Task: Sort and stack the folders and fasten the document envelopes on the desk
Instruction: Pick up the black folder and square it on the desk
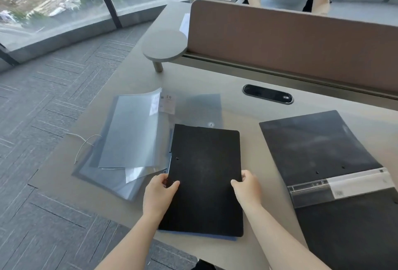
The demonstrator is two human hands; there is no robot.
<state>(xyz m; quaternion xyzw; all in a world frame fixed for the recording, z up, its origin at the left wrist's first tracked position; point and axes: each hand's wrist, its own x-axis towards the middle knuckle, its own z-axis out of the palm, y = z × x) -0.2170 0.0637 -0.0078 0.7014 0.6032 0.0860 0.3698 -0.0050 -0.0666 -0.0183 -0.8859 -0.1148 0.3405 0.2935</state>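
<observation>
I see the black folder [204,179] at lower centre of the frame, lying on the desk [247,114] over a blue one [206,236]. My left hand [160,192] and right hand [245,187] pinch its side edges. Translucent envelopes [129,136] lie just left; another black folder [327,162] sits at right.

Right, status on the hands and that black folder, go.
Left hand and right hand grip black folder by its sides. It lies on a blue folder. Clear envelopes piled left, open folder right; nothing in the way.
</observation>
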